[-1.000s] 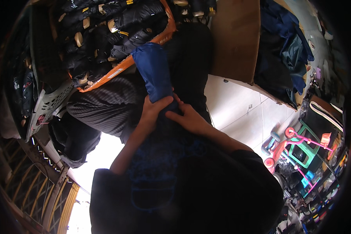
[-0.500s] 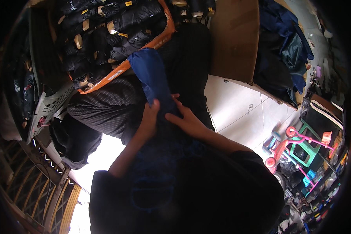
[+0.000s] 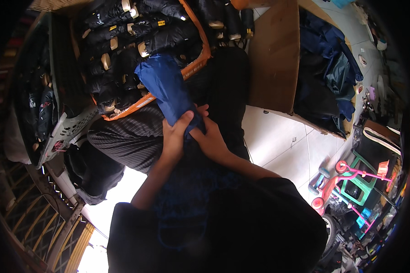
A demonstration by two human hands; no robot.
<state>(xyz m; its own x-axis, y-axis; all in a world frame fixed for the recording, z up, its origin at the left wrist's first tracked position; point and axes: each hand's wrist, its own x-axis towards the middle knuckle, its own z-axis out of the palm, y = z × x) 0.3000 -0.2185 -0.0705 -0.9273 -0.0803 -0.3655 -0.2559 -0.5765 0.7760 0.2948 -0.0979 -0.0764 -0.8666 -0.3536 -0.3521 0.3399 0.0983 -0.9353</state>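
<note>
A long blue folded umbrella (image 3: 165, 86), its cloth bunched into a tube, lies tilted in front of my body, its far end over the orange basket's near rim. My left hand (image 3: 175, 132) closes round its near part from the left, the thumb pressed on top of the cloth. From the right, my right hand (image 3: 210, 136) grips the near end, its fingertips showing past the far side. Whatever handle it has is hidden by my hands and dark shirt.
An orange basket (image 3: 197, 67) packed with black folded umbrellas (image 3: 118, 54) with pale handles stands ahead. Left is a grey basket (image 3: 70, 132) of dark bundles. At right are an open cardboard box (image 3: 273, 68) with dark blue cloth, and a pink scooter-like toy (image 3: 335, 179) on the tiles.
The blue umbrella's far end has swung left and a little up over the basket. My right hand has slid in closer to my left, round its near end. The view has shifted slightly.
</note>
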